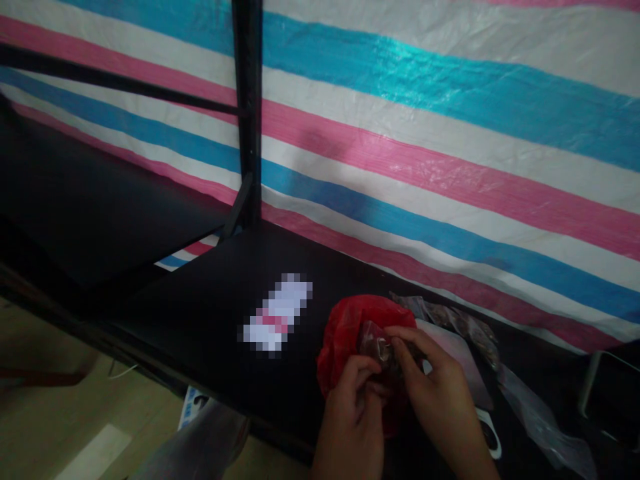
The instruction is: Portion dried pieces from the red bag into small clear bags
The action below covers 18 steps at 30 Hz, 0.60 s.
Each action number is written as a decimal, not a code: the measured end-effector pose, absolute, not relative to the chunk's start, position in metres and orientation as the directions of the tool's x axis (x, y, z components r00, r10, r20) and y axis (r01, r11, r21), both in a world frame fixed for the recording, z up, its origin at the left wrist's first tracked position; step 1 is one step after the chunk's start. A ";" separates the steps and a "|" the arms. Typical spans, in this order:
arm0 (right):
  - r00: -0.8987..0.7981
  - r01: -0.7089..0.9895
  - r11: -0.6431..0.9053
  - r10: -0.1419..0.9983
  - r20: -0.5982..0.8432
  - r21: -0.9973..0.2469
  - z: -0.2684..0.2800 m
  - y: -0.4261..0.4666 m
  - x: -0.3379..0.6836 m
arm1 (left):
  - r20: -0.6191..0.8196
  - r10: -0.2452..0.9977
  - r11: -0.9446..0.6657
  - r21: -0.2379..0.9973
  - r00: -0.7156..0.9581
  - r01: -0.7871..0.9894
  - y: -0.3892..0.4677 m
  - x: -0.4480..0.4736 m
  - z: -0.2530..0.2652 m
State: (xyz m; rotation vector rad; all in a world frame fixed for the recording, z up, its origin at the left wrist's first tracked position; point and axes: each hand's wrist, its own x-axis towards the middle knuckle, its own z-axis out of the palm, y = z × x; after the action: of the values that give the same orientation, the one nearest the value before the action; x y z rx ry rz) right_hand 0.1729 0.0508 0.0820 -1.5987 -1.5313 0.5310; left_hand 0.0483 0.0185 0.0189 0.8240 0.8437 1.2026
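Note:
My right hand (435, 373) is closed, thumb and fingers pinching a small transparent plastic bag (373, 343) with something dark brown in it. My left hand (357, 393) has its fingers curled in at the near side of the same bag, closed on its edge. A crumpled red plastic bag (345, 327) lies beneath and around the small bag. What is inside the red bag is hidden by my hands. Just behind my right hand a flat pale grey object (463, 367) rests on the black shelf (210, 327).
A blurred-out pale rectangle (275, 317) lies to the left. Long transparent plastic (540, 417), holding brown bits at its far end, stretches along the right. A light-edged dark object (613, 393) sits farther right. A black post (249, 120) and striped sheeting (425, 153) stand behind.

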 end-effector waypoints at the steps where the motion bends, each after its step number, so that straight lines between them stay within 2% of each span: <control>1: 0.164 0.595 0.101 0.956 0.243 -0.798 0.082 0.051 0.173 | -0.117 0.981 0.173 0.887 0.154 -0.428 0.017 0.048 0.019; 5: 0.137 0.563 0.107 0.966 0.221 -0.819 0.086 0.050 0.172 | -0.181 0.976 0.216 0.860 0.119 -0.463 0.013 0.049 0.015; 18: 0.176 0.581 0.097 0.954 0.242 -0.808 0.086 0.050 0.176 | -0.137 0.991 0.121 0.813 0.015 -0.569 0.009 0.051 0.000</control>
State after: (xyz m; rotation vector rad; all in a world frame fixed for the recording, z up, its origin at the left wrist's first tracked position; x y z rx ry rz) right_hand 0.1762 0.0499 0.0856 -1.5865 -1.5073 0.5429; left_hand 0.0506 0.0087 -0.0002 0.6506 0.8345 1.3573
